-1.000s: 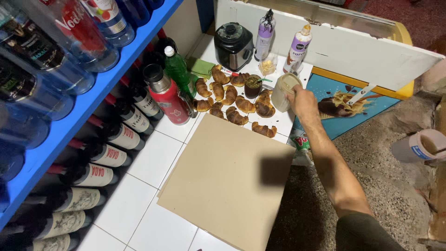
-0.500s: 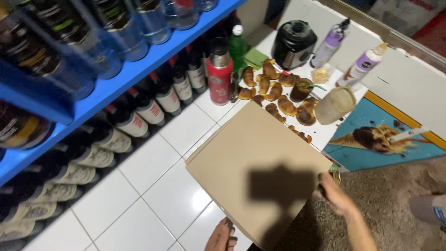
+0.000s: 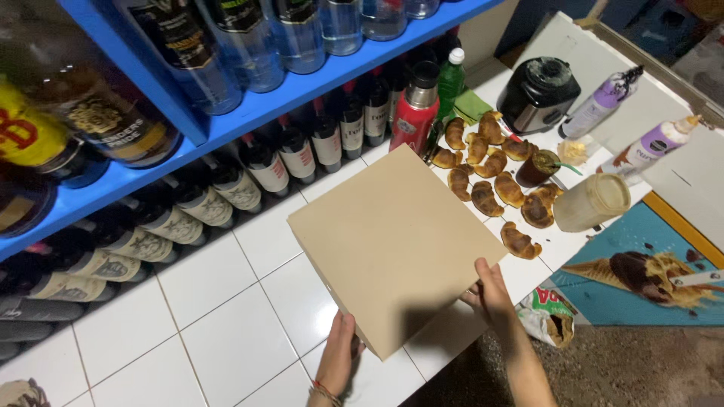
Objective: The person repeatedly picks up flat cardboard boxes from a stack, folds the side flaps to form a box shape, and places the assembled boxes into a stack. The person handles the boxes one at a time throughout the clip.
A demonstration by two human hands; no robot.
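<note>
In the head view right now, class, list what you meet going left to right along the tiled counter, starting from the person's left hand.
left hand → tan square board → right hand → lone croissant → cream lidded jar → ice-cream cone picture

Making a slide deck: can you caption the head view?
Both hands, left hand and right hand, lift a flat tan cardboard sheet beside golden croissants.

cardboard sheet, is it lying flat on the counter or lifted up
Lifted: the cardboard sheet tilts above the tiled counter, with the left hand and right hand gripping its near edges.
</note>
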